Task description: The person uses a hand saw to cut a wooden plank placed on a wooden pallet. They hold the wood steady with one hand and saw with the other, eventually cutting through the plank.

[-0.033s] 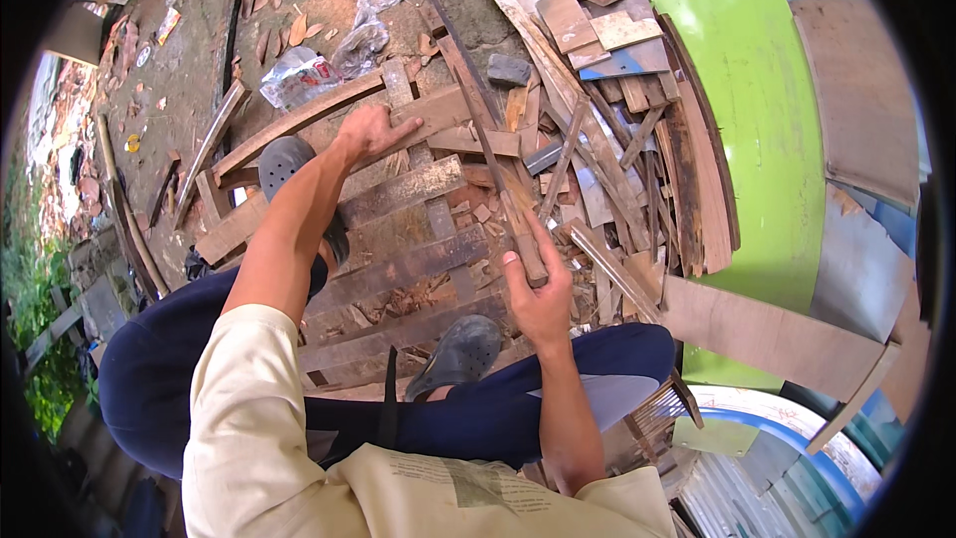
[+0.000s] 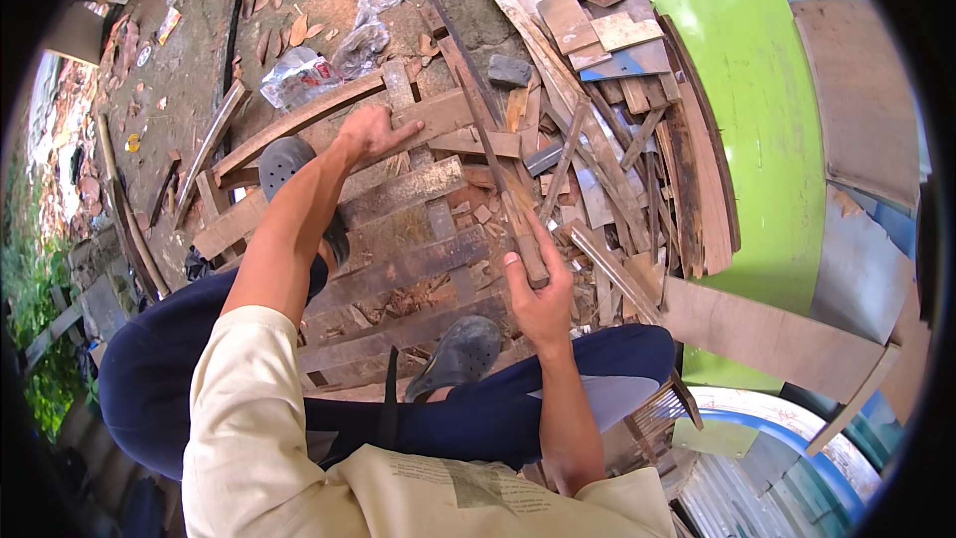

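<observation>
Across a slatted wooden pallet (image 2: 398,264) lies a wooden plank (image 2: 443,115). My left hand (image 2: 370,133) grips it from above, thumb stretched along its face and the other fingers partly hidden. A grey clog (image 2: 285,161) on my left foot rests over the plank too. My right hand (image 2: 541,304) is closed round the wooden handle of a long, narrow-bladed tool (image 2: 495,164). Its dark blade points away from me, beside the plank's right end. The blade shows nearly edge-on, so I cannot tell whether it is a saw or a knife, or whether it touches the plank.
Wood offcuts (image 2: 597,30) and strips are heaped on the right, beside a bright green panel (image 2: 757,139). A pale board (image 2: 772,334) lies near my right knee, above a round white-and-blue rim (image 2: 797,413). Plastic bags (image 2: 299,80) and dry leaves litter the far ground.
</observation>
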Demonstrator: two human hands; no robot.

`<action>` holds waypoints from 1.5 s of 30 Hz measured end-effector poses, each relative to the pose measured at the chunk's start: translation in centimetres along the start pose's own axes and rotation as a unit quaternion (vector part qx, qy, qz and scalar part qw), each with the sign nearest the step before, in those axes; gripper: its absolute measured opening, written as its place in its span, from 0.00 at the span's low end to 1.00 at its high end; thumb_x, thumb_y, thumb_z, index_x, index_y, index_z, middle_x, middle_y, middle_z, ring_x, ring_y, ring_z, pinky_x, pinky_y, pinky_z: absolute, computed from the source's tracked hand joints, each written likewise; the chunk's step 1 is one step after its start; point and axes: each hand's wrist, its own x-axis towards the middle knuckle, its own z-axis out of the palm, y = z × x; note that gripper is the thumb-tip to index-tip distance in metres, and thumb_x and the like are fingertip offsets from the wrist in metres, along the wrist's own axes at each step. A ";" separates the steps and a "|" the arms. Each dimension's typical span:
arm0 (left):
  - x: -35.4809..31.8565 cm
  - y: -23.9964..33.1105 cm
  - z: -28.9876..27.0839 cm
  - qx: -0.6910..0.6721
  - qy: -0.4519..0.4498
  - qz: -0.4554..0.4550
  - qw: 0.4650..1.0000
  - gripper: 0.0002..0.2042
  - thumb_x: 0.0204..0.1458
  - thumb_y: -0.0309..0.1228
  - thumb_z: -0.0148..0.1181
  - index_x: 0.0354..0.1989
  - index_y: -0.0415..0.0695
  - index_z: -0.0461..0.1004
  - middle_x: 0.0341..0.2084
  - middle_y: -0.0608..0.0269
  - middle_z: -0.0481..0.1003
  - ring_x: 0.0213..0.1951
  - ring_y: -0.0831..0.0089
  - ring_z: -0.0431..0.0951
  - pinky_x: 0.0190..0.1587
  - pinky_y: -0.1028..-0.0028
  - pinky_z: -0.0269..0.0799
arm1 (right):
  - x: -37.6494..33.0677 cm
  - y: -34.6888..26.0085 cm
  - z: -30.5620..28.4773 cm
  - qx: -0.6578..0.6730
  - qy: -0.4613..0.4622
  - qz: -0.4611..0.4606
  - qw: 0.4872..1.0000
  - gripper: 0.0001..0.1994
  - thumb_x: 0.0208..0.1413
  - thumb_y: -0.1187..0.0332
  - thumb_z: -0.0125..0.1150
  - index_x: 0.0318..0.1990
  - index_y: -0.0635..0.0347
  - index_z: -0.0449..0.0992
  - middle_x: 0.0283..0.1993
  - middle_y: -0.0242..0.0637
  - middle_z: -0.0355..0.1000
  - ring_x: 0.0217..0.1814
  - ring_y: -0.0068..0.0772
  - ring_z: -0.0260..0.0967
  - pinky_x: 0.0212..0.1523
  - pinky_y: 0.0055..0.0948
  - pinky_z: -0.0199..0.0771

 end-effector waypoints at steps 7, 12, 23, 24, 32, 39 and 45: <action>0.3 0.3 -1.0 0.028 -0.006 0.003 1.000 0.47 0.52 0.75 0.48 0.40 0.31 0.81 0.35 0.35 0.81 0.43 0.44 0.83 0.48 0.53 0.78 | 1.3 -0.5 0.2 -0.028 -0.002 -0.030 0.999 0.28 0.61 0.75 0.60 0.69 0.67 0.67 0.61 0.57 0.75 0.62 0.40 0.75 0.61 0.33 0.72; 0.2 0.1 -0.7 0.019 0.023 0.007 1.000 0.45 0.52 0.73 0.50 0.40 0.32 0.80 0.33 0.37 0.81 0.41 0.44 0.83 0.46 0.52 0.78 | 1.4 -1.0 0.6 -0.038 -0.019 -0.042 0.998 0.28 0.61 0.75 0.59 0.70 0.68 0.66 0.61 0.57 0.75 0.62 0.39 0.76 0.60 0.32 0.72; -1.2 0.6 0.1 0.044 0.040 -0.019 0.998 0.46 0.50 0.75 0.50 0.45 0.34 0.78 0.33 0.40 0.82 0.39 0.46 0.85 0.43 0.53 0.80 | 0.6 -5.3 0.5 -0.070 -0.075 0.020 0.995 0.29 0.66 0.69 0.59 0.72 0.68 0.61 0.56 0.56 0.77 0.54 0.38 0.79 0.54 0.33 0.76; -1.3 0.4 0.6 0.044 0.051 -0.016 0.998 0.46 0.50 0.76 0.50 0.46 0.34 0.77 0.33 0.41 0.82 0.39 0.46 0.85 0.43 0.53 0.80 | 0.5 -5.8 0.5 -0.078 -0.070 0.017 0.994 0.29 0.66 0.69 0.59 0.72 0.68 0.62 0.55 0.56 0.78 0.53 0.38 0.79 0.54 0.34 0.76; -1.6 0.5 1.4 0.042 0.078 -0.011 0.996 0.47 0.51 0.77 0.49 0.47 0.35 0.75 0.34 0.43 0.82 0.39 0.47 0.85 0.43 0.53 0.80 | 0.2 -9.3 0.4 -0.119 -0.065 0.072 0.988 0.26 0.65 0.67 0.62 0.68 0.67 0.67 0.47 0.49 0.80 0.48 0.33 0.77 0.50 0.30 0.75; -1.6 0.0 1.7 0.042 0.099 -0.004 0.994 0.45 0.51 0.76 0.51 0.45 0.35 0.75 0.37 0.41 0.82 0.41 0.46 0.85 0.44 0.52 0.80 | 4.3 -7.9 1.4 -0.127 -0.084 0.025 0.988 0.27 0.65 0.63 0.60 0.68 0.66 0.67 0.52 0.63 0.77 0.57 0.58 0.77 0.57 0.42 0.74; -1.4 1.6 1.4 0.030 0.054 0.005 0.998 0.44 0.52 0.75 0.50 0.46 0.35 0.76 0.35 0.40 0.82 0.40 0.46 0.85 0.44 0.51 0.79 | 8.9 -4.4 5.6 -0.190 -0.048 -0.013 0.981 0.28 0.63 0.63 0.59 0.68 0.68 0.66 0.53 0.66 0.76 0.55 0.67 0.75 0.55 0.49 0.75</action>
